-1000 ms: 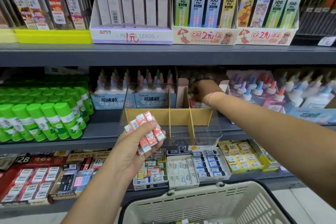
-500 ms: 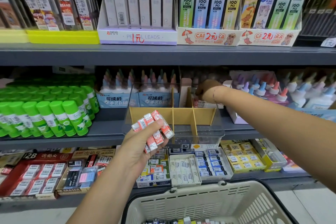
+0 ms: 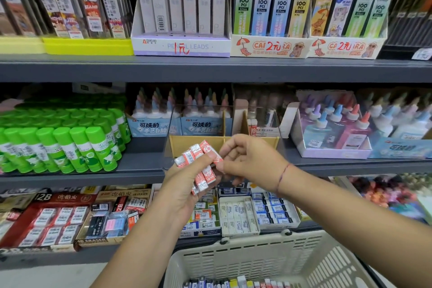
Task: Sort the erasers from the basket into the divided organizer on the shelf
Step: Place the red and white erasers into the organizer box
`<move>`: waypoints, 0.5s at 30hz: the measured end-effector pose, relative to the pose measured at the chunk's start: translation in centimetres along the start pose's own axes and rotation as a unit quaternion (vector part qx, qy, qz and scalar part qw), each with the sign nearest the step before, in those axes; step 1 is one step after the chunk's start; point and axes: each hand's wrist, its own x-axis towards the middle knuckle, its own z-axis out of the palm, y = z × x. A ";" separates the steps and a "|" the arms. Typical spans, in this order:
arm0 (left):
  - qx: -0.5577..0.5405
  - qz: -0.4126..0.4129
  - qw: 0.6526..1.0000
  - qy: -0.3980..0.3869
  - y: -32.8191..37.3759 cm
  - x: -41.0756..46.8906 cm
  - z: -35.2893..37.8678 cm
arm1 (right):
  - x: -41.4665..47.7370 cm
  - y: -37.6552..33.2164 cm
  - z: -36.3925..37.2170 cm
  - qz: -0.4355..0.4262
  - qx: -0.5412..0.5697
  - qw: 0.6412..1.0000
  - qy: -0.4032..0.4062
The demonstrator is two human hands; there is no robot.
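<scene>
**Sorting Status: One Batch in Hand, Most Work Outstanding**

**Head view.** We find the left hand (image 3: 182, 190) raised in front of the middle shelf (image 3: 140, 167), palm up, with its fingers curled round a bundle of red-and-white erasers (image 3: 198, 159). The right hand (image 3: 250, 159) meets it from the right. Its fingers are curled, and its thumb and forefinger pinch the end eraser (image 3: 216, 159) at the upper right of the bundle. Both hands are occupied.

The divided organizer (image 3: 177, 145), a clear box with tan partitions, stands on the shelf directly behind the hands. The hands cover much of its front. The parts of the left and centre compartments that we can see show no erasers. In a rear right compartment a few red-and-white packs (image 3: 253, 127) appear to stand upright; we cannot confirm how many.

The basket (image 3: 233, 249) sits at the bottom edge, below the arms. A row of loose erasers (image 3: 233, 285) in several colours shows along its floor.

**Assessment.** We judge the task to be at an early stage. One type, the red-and-white, appears to be partly placed, and the rest of that batch is in hand, not yet in the organizer. What remains is to place the held bundle, then to lift the other erasers from the basket and sort them into the remaining compartments.
</scene>
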 end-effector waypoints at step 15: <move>-0.024 -0.012 1.000 -0.011 0.1 0.2 -0.2 | 10.0 3.1 -12.2 0.045 -0.513 0.854 0.080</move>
